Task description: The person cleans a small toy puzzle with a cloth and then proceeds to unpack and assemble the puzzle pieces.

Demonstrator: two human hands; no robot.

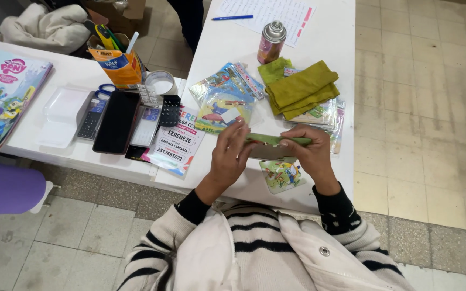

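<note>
Pinching a flat green strip (pixel 276 140) edge-on between both hands — left hand (pixel 232 156) has its fingers closed on the strip's left end, right hand (pixel 311 156) curls over the right end, thumb under. Both grips narrow, on the strip itself.

Strip sits just above the near table edge, between the two sets of fingertips. A paler flat piece (pixel 268 152) lies directly under it, touching the fingers; can't tell whether it's a separate card or part of the same item.

Handling, by my read: light, thin, semi-stiff like card or a folded sleeve, and it likely bends if squeezed mid-span. Best held at the ends or long edges, as now. Surface looks matte, so slip risk seems low.

Just below the fingers: a small glossy picture card (pixel 281 175), flat on the white table (pixel 346 108). Just beyond the fingertips — a fan of clear-wrapped picture packs (pixel 225 99), shiny and probably slick. Beyond the right fingers, folded olive cloths (pixel 302 89), soft, stacked. Further out, a metal spray can (pixel 272 42), upright, then a blue pen (pixel 232 18) on a printed sheet.

Out left of the left fingers: printed leaflet (pixel 178 145), black phone (pixel 117 121), calculators (pixel 155 116), tape roll (pixel 161 83), orange pen box (pixel 117 62).
</note>
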